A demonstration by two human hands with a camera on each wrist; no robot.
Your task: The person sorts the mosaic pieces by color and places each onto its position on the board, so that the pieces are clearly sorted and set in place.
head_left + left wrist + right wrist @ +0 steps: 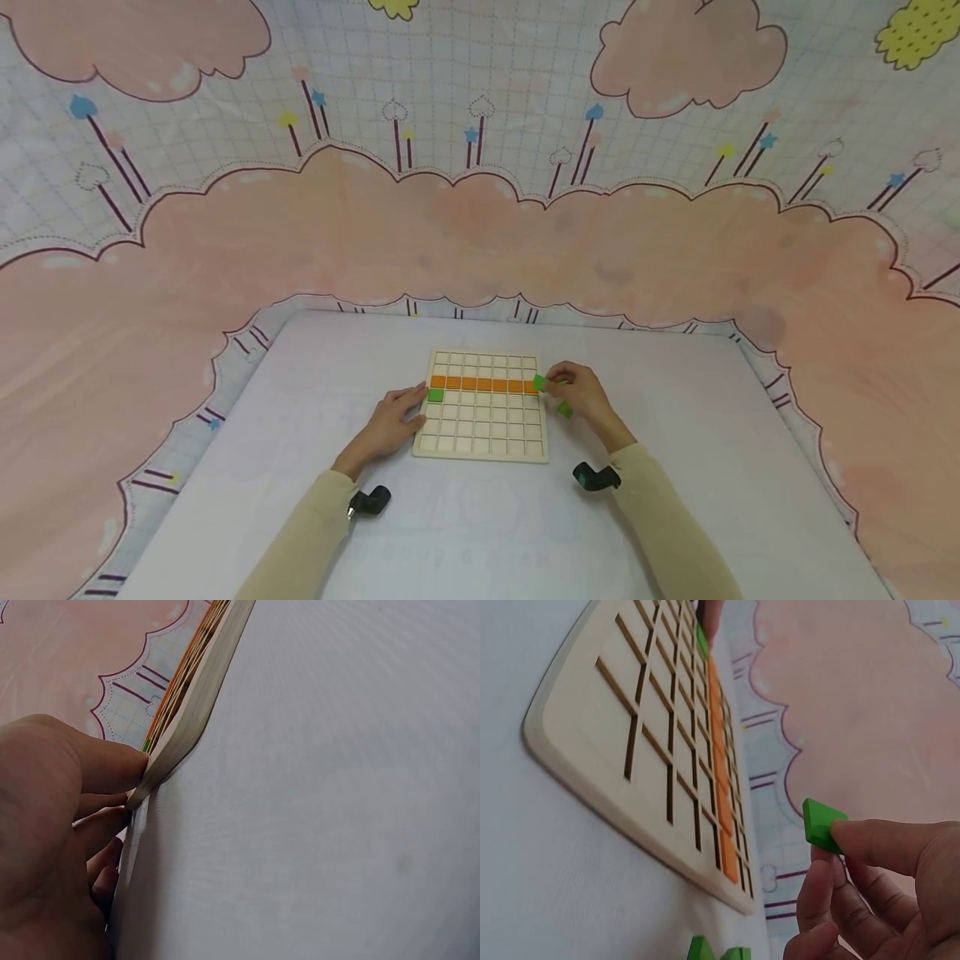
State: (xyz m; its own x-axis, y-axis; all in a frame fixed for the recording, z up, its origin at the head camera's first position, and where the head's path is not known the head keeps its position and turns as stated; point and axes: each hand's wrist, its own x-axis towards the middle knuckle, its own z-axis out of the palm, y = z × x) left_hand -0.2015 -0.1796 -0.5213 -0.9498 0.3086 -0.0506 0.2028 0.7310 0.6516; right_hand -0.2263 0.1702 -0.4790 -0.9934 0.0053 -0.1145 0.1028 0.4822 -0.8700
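Observation:
A pale wooden grid board (480,448) lies on the white table. Orange square tiles (480,384) fill one row across it, and a single green tile (436,395) sits in the leftmost cell of the row just below. My left hand (392,421) rests against the board's left edge, thumb and fingertips touching its side. Between thumb and fingers, my right hand (583,396) pinches another green tile (823,823), raised near the right end of the orange row. Loose green pieces (697,949) lie beside the board, below that hand; in the head view the hand partly hides them.
White cloth (480,533) covers the table. Behind it and along both sides hangs a patterned curtain (480,242) with pink clouds. A dark wrist device (596,477) is at the right cuff, and a similar one (370,502) at the left.

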